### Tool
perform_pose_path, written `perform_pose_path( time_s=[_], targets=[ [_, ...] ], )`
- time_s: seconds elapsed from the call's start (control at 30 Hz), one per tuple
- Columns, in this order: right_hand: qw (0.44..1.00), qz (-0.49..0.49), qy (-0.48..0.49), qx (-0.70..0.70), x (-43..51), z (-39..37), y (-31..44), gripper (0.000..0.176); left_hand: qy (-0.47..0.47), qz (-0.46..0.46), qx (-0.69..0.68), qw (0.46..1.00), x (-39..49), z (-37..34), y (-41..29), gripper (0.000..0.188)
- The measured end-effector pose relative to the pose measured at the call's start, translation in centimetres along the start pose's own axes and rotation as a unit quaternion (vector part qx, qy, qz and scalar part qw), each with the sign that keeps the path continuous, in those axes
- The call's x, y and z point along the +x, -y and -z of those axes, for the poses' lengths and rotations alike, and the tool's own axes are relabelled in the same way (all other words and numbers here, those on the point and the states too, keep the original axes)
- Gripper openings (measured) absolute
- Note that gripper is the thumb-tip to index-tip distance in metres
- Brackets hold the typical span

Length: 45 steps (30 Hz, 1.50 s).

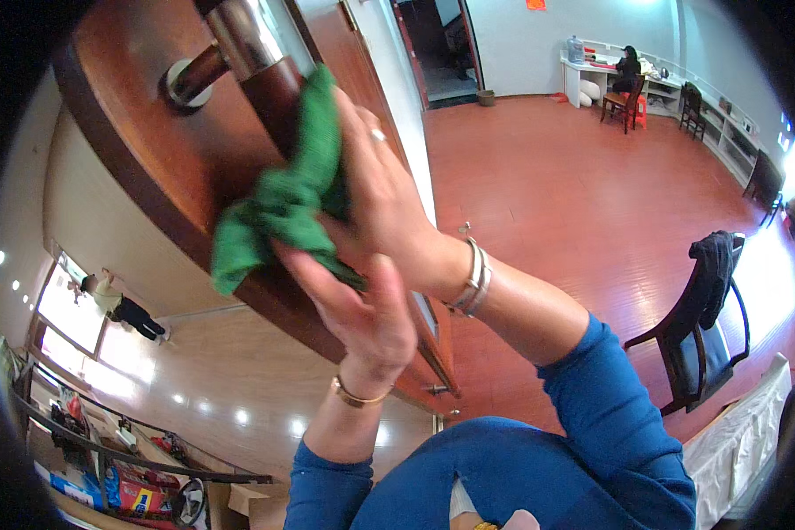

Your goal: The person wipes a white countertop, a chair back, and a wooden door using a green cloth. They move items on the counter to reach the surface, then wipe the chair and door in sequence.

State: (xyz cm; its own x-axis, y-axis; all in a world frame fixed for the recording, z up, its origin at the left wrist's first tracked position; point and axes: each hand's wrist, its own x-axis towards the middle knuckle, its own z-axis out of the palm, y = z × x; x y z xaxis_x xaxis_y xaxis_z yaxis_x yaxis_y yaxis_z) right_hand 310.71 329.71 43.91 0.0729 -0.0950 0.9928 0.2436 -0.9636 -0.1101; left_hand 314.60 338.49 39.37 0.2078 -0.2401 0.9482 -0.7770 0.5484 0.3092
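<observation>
A green cloth [295,189] is bunched around the lower part of a long door pull handle [268,99], which has a shiny metal section above a dark one. My right hand [384,192], with a ring and silver bangles, presses the cloth against the handle from the right. Lower down, my left hand [364,311], wearing a gold-coloured bracelet, holds the cloth's lower folds with its thumb apart. Motion blurs the hands and cloth, and some fingers are hidden. The handle stands off a brown wooden door [132,119] on a round metal mount [187,85].
A dark chair [692,331] with a garment over it stands at right, near a white-covered surface [742,444]. Shelving [139,457] with packages lies lower left. One person [122,305] stands beyond the door; another [628,69] sits at a far counter [573,83].
</observation>
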Motion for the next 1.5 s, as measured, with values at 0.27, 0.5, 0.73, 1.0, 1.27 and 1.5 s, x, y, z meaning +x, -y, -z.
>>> perform_pose_path(
  time_s=[0.27, 0.5, 0.73, 1.0, 1.27, 1.5],
  targets=[
    [0.987, -0.051, 0.004, 0.152, 2.0, -1.4, 0.0, 0.07, -0.011, 0.05, 0.004, 0.999, -1.2, -1.4, 0.3, 0.075],
    [0.978, -0.068, 0.06, 0.189, -4.8, -0.9, -1.3, 0.072, 0.028, 0.007, 0.117, 0.993, -9.6, -1.7, 3.3, 0.08],
    [0.929, -0.155, 0.245, 0.232, -17.7, 0.8, -3.8, 0.077, 0.188, 0.139, 0.214, 0.948, -23.6, -0.3, 4.4, 0.069],
    [0.884, -0.227, 0.336, 0.234, -27.0, 1.1, -5.0, 0.064, 0.313, 0.228, 0.372, 0.844, -34.1, -0.7, 5.4, 0.075],
    [0.883, -0.256, 0.359, 0.162, -38.7, 2.5, -4.9, 0.065, 0.365, 0.346, 0.366, 0.783, -35.0, -0.1, 3.8, 0.05],
    [0.828, -0.367, 0.407, 0.12, -48.0, 3.7, -4.1, 0.068, 0.075, 0.776, -0.063, 0.623, -39.9, -0.5, 6.2, 0.033]
  ],
)
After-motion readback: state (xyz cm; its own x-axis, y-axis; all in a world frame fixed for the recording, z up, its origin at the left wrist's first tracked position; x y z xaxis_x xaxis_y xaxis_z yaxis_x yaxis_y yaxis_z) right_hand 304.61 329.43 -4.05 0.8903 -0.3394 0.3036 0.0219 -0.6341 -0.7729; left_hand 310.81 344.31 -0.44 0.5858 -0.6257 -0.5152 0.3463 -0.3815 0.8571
